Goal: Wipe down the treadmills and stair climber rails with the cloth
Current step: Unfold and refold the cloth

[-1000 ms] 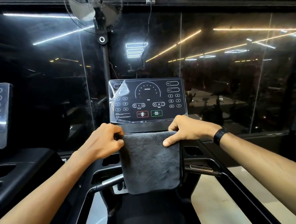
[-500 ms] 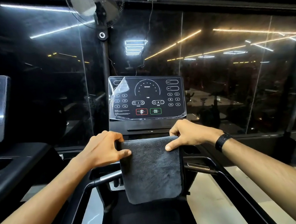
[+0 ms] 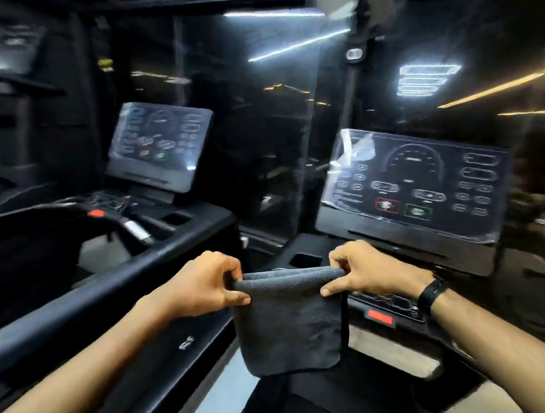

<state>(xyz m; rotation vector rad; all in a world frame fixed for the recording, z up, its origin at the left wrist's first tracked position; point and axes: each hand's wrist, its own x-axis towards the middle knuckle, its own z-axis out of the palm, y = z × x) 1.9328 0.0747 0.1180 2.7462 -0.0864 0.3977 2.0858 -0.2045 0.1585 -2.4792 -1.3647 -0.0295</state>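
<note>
A dark grey cloth (image 3: 290,322) hangs folded in the air between two treadmills. My left hand (image 3: 202,284) pinches its upper left corner and my right hand (image 3: 365,270) pinches its upper right corner. The right treadmill's console (image 3: 413,181) stands just behind my right hand, with a red strip (image 3: 380,317) below it. The left treadmill's console (image 3: 160,144) sits further back on the left, and its black side rail (image 3: 83,303) runs across under my left forearm. The whole view is blurred.
A dark glass wall (image 3: 272,122) reflecting ceiling lights stands behind both machines. A fan pole (image 3: 354,56) rises behind the right console. Pale floor (image 3: 218,410) shows between the two treadmills below the cloth.
The view has swung left, so the treadmill that was straight ahead now sits to the right. Both hands keep their pinch and have carried the cloth off that console toward the gap.
</note>
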